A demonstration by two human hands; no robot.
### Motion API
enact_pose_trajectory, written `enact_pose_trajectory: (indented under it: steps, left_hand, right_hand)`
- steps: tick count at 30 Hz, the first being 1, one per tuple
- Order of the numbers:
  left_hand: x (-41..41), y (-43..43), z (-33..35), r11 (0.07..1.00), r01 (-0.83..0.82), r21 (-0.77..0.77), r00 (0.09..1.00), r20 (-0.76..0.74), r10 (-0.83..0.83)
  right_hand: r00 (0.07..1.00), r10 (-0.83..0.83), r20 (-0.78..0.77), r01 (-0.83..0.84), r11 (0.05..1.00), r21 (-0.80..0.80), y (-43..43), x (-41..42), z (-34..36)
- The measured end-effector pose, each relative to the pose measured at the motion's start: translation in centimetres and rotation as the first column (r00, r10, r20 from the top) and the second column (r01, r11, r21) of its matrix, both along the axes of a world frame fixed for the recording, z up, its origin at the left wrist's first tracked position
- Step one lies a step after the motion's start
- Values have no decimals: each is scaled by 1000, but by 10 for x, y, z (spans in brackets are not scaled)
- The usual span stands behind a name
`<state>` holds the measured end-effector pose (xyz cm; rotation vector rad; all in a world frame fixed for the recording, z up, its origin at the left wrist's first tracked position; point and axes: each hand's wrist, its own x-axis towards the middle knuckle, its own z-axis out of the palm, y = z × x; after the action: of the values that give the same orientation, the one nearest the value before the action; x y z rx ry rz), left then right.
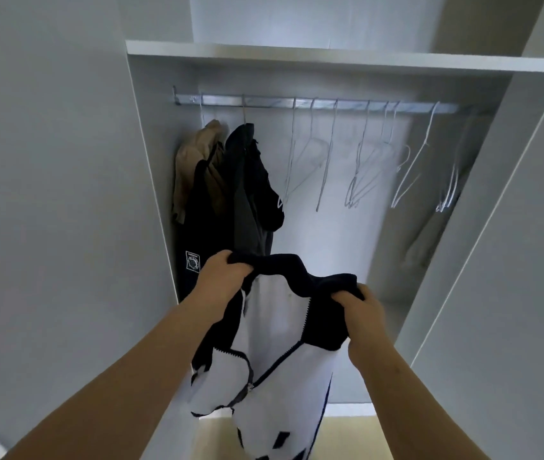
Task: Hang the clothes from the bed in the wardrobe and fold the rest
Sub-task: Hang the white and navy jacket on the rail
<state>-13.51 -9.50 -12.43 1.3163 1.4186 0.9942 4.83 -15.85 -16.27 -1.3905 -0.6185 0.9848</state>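
two bare arms reach forward from the bottom edge. the left grip (pixel 222 277) is curled tight on one black shoulder of a black and white zip jacket (pixel 277 330). the right grip (pixel 361 310) is clamped on the other shoulder. the jacket hangs down between and below both grips, in front of the open wardrobe (pixel 151 161). under the grips is a strip of pale floor (pixel 217 436). high above them a silver rail (pixel 264 102) runs across, under a white shelf (pixel 330 58). up and just left of the left grip hang dark clothes (pixel 247 180) and a tan top (pixel 194 161). above the right grip hang bare wire hangers (pixel 363 167). a grey door (pixel 512 227) stands right of the right grip.
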Motion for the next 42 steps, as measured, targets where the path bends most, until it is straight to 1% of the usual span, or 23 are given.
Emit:
enact_pose_trajectory:
  steps: [2,3,8,10,12,16,19,21,24,25,26,27,28,29,30,33,36,39,42]
  left_hand:
    - [8,31,2,997,-24,67,998,-65,28]
    - [10,44,4,996,-35,82,997,-64,40]
    - [21,113,19,989,-107,103,985,148,91]
    - [30,141,24,986,-137,91,959,260,109]
    - [42,166,30,982,-173,77,938,316,141]
    - [61,201,42,980,-192,56,936,309,166]
    - [65,218,41,979,-199,46,936,305,176]
    - [65,226,40,987,-160,30,939,312,143]
    - [65,239,37,993,-119,-3,948,297,115]
    - [65,244,38,994,-108,-13,951,290,107]
    - [66,249,39,995,-97,-22,952,289,99]
    - [67,253,40,996,-86,-29,953,290,90]
    - [68,258,40,996,-78,-35,954,286,84]
    - [68,263,39,997,-71,-42,956,282,80]
    - [69,267,38,997,-65,-48,957,278,75]
    - [74,278,38,999,-16,-40,966,256,26]
    - [84,287,35,1000,27,-5,982,186,-26]
    - [93,294,27,992,126,4,986,111,-126]
    - [98,299,22,980,199,1,979,53,-199]
  right_hand:
    - [999,26,26,-26,1000,9,33,6,2]
    - [998,43,41,-43,999,15,49,9,4]
    - [980,187,71,-192,979,68,135,21,16]
    - [964,243,111,-252,965,78,170,31,23]
    - [954,262,145,-277,957,92,206,44,31]
    - [928,221,299,-290,934,210,269,51,48]
    - [886,243,394,-327,931,161,313,42,57]
    - [882,292,371,-356,927,117,332,36,55]
    - [894,346,286,-374,926,49,350,28,50]
    - [901,371,223,-384,923,17,353,27,51]
    - [913,390,122,-392,920,-6,356,26,53]
    - [915,403,-11,-403,915,-16,359,26,55]
    - [898,416,-145,-423,906,-15,361,26,55]
    - [875,427,-230,-440,898,-9,363,28,54]
    - [863,435,-257,-451,892,-3,365,29,52]
    - [868,423,-259,-446,894,-37,368,29,51]
    - [873,431,-230,-453,890,-51,369,32,54]
    - [895,429,-119,-433,901,-8,373,34,49]
    - [905,425,-26,-425,905,-18,373,37,45]
